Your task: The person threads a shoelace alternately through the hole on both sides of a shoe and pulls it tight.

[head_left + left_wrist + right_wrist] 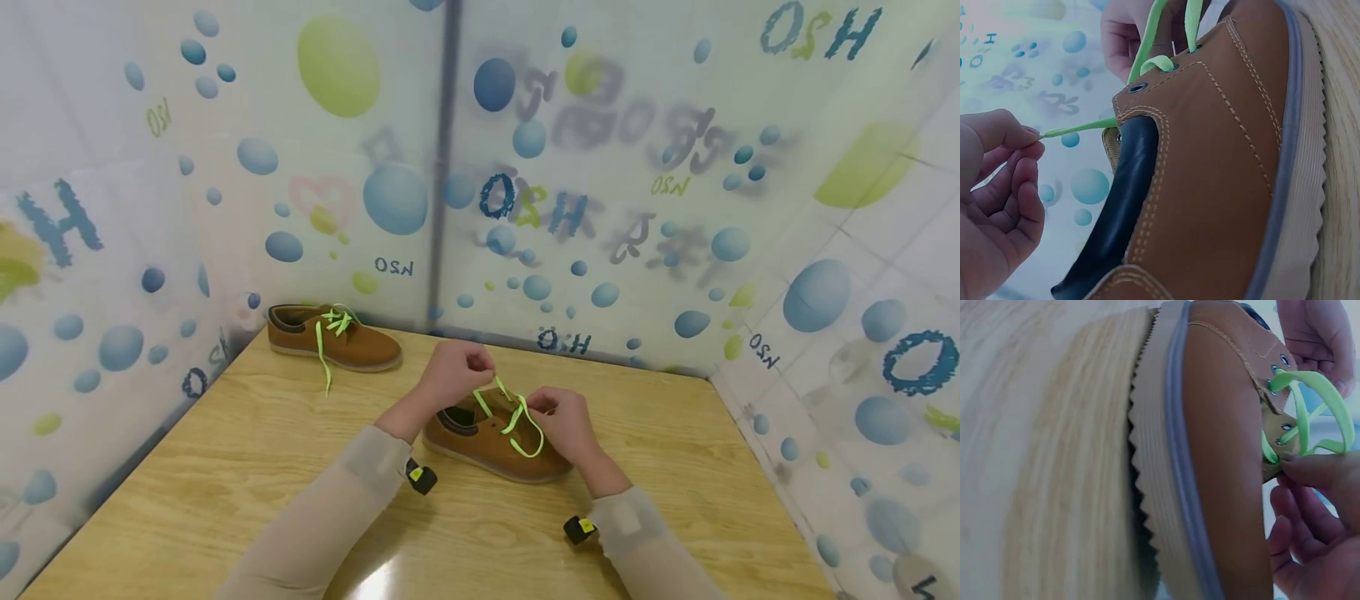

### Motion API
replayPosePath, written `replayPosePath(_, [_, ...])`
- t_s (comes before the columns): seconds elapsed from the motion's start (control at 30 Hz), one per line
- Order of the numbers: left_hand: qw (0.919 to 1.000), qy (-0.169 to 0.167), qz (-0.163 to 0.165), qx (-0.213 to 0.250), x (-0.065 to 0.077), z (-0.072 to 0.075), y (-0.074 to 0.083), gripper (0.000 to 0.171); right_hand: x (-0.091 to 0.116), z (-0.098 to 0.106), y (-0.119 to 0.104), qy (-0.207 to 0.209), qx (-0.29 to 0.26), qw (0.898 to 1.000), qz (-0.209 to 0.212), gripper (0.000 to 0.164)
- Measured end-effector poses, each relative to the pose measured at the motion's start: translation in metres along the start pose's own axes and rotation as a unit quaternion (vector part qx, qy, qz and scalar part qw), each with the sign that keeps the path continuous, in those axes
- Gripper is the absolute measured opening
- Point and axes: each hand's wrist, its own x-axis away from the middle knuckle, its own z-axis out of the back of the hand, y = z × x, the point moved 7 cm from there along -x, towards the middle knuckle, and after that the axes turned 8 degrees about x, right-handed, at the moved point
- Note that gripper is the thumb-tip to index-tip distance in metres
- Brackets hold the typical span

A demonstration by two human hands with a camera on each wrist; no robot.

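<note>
A brown shoe (487, 442) with a pale sole stands on the table, toe pointing right. Its bright green lace (531, 446) runs through the lower eyelets, and one length loops loosely over the front. My left hand (455, 371) is above the shoe opening, pinching a stretch of lace between thumb and forefinger; the left wrist view shows that lace (1079, 129) taut toward the shoe. On the far side, my right hand (1319, 519) pinches the edge of the eyelet flap (1270, 472), thumb beside an eyelet and fingers behind.
A second brown shoe (360, 346) stands at the table's back left, its green lace tied loosely with one end hanging onto the wood. The wooden table (465, 533) meets a patterned curtain (600, 283) at the back, with more patterned walls at both sides.
</note>
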Motion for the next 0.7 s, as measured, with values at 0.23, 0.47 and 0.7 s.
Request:
replayPosePath(0.23, [0.9998,0.019,-0.002,0.003,0.000,0.008,0.003,0.008,0.001,-0.003,0.001,0.018,0.016,1.000,0.004,0.012])
replayPosePath(0.47, [0.9987,0.049,-0.009,0.007,-0.002,0.027,0.005,0.008,0.002,-0.002,-0.002,0.021,0.020,0.999,0.020,0.007])
replayPosePath(0.7, [0.9974,0.067,-0.015,0.021,-0.001,0.047,0.014,0.005,0.001,-0.002,-0.002,0.014,0.021,0.999,0.022,0.004])
